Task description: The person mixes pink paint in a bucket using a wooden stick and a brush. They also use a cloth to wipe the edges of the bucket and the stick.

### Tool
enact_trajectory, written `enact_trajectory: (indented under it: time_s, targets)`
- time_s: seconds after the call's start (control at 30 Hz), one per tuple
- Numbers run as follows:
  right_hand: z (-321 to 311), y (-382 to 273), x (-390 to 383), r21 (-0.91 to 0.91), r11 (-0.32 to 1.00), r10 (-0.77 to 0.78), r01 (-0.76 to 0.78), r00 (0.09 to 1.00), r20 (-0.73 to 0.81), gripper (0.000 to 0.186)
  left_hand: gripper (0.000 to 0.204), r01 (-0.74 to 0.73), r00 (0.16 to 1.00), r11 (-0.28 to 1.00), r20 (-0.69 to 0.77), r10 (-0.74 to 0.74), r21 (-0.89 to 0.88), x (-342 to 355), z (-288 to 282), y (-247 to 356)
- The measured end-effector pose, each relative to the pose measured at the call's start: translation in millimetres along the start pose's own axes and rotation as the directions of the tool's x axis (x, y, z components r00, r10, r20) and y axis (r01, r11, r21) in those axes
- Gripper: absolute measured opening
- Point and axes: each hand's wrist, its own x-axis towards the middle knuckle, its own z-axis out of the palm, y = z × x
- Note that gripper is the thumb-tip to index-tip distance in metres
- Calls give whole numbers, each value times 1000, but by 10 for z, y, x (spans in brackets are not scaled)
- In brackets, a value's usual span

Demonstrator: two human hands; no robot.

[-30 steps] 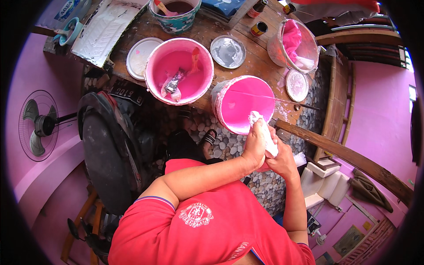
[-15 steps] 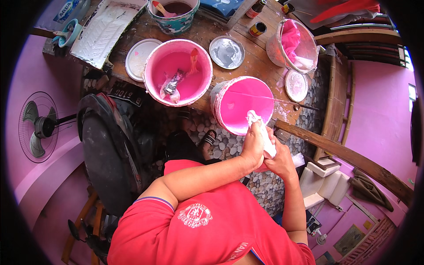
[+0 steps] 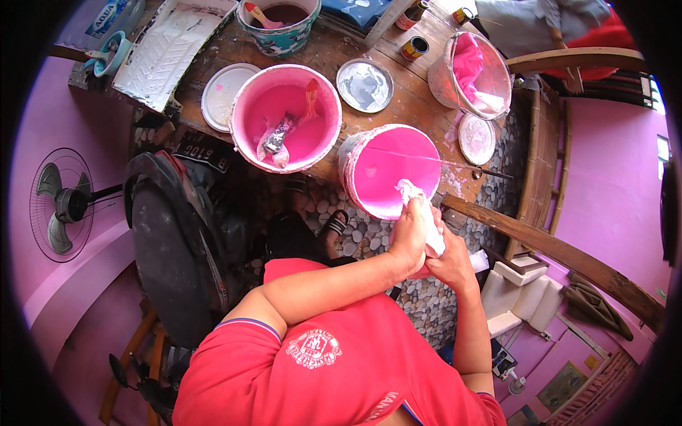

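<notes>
My left hand (image 3: 409, 241) and my right hand (image 3: 450, 260) are wrapped around a white twisted bundle (image 3: 430, 234); I cannot tell whether it is cloth or plastic. Its crumpled upper end reaches over the near rim of a bucket of bright pink paint (image 3: 380, 181). Across that bucket's mouth lies a thin stick (image 3: 476, 167), its dark end sticking out to the right. Farther left stands a second bucket of darker pink liquid (image 3: 259, 106), holding a paint-smeared tool (image 3: 275, 138) and a brush with a reddish handle (image 3: 311, 99).
The buckets are at a wooden table (image 3: 320, 57) with several round lids (image 3: 364, 85), a paint tray (image 3: 167, 57), a teal-patterned pail (image 3: 280, 39) and a clear bucket with pink cloth (image 3: 467, 64). A wooden beam (image 3: 554, 245) runs right. Another person (image 3: 561, 35) is at the upper right.
My hands stay almost in place, still gripping the white bundle, which dips slightly lower. At the upper right, the other person has shifted, with more grey clothing and an arm now showing.
</notes>
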Motion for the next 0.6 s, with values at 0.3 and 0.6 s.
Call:
enact_trajectory:
  time_s: [0.3, 0.6]
  targets:
    - [2, 25, -12, 23, 1000, 13, -13, 1000, 5, 57, 27, -18, 999, 999, 31, 19, -45, 14, -15, -57]
    - [2, 50, -44, 27, 1000, -8, 9, 1000, -13, 57, 20, 9, 1000, 1000, 22, -9, 4, -17, 6, -47]
